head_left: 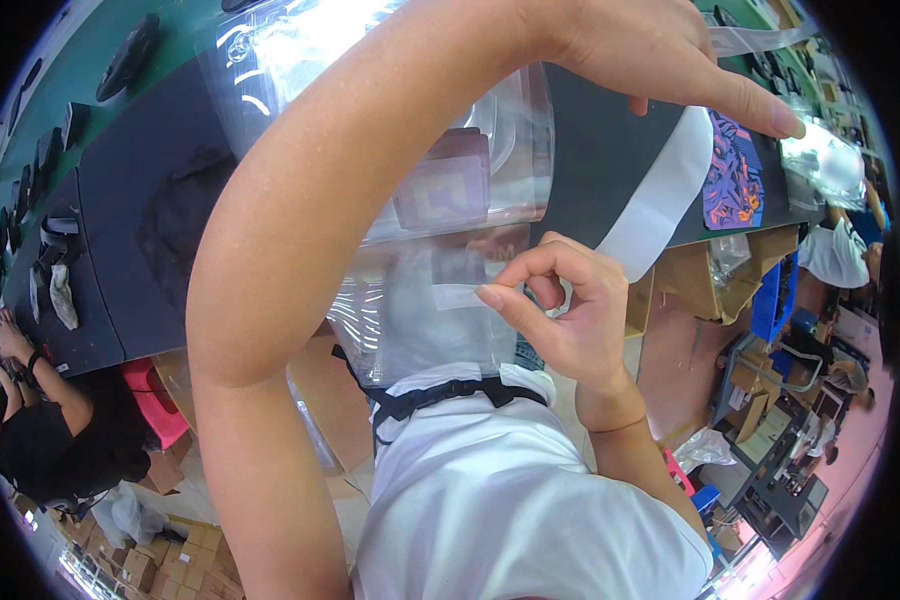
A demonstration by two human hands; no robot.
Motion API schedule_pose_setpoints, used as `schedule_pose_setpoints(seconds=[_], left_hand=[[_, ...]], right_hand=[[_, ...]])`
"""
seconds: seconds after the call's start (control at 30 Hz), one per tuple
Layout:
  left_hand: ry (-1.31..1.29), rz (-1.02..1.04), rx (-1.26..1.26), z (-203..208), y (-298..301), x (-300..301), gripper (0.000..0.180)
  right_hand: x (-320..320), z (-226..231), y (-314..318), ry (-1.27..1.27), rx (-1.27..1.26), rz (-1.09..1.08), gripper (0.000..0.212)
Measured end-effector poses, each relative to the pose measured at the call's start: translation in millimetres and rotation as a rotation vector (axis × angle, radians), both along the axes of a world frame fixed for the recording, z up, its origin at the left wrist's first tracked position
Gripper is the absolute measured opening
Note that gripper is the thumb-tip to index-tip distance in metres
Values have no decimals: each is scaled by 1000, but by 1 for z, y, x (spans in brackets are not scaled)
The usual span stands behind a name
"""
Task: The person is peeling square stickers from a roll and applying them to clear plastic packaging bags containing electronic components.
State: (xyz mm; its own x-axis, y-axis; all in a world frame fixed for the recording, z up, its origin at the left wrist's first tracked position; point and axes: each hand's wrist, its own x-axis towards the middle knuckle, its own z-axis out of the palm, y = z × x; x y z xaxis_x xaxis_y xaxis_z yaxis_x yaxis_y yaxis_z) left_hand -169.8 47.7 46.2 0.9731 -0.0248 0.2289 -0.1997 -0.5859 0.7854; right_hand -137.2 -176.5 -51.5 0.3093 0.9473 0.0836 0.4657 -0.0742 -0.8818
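The tabletop (105, 190) is covered in matte, dark sheeting, with a green surface showing at the far left. Across its middle, glossy clear plastic packaging (525, 165) is spread, creased and bright with reflections; its near part, a smooth transparent film, is laid toward the white shirt. An open cardboard box (685, 285), brown and stiff-walled, is set below the right edge, with a blue bin (775, 300) beside it. The left hand (660, 50) is stretched to the far right, one digit extended; whether anything is gripped by its other fingers cannot be told, as they are mostly hidden. The right hand (575, 310) is held nearer, right of centre, with its thumb and forefinger pinched together. By the right hand, a smooth, flat white strip (660, 210) is seen running from beneath the left hand and passing behind the right wrist side. To its right, a rounded-corner card (732, 180) is covered in a tangled purple, orange and blue pattern. Through the packaging, a purple-brown square (450, 190) with a pale angular motif is seen, and faint lettering is printed nearby. Smallest, a rectangular translucent label (458, 297) is held by one end in the right fingertips, over the near film.
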Motion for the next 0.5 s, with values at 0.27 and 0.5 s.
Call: schedule_pose_setpoints(seconds=[0.27, 0.5], left_hand=[[416, 202, -82, 37, -28, 16, 96], [187, -163, -24, 15, -2, 11, 93]], right_hand=[[-1, -4, 0, -5, -42, -14, 14], [-8, -13, 3, -125, 16, -59, 16]])
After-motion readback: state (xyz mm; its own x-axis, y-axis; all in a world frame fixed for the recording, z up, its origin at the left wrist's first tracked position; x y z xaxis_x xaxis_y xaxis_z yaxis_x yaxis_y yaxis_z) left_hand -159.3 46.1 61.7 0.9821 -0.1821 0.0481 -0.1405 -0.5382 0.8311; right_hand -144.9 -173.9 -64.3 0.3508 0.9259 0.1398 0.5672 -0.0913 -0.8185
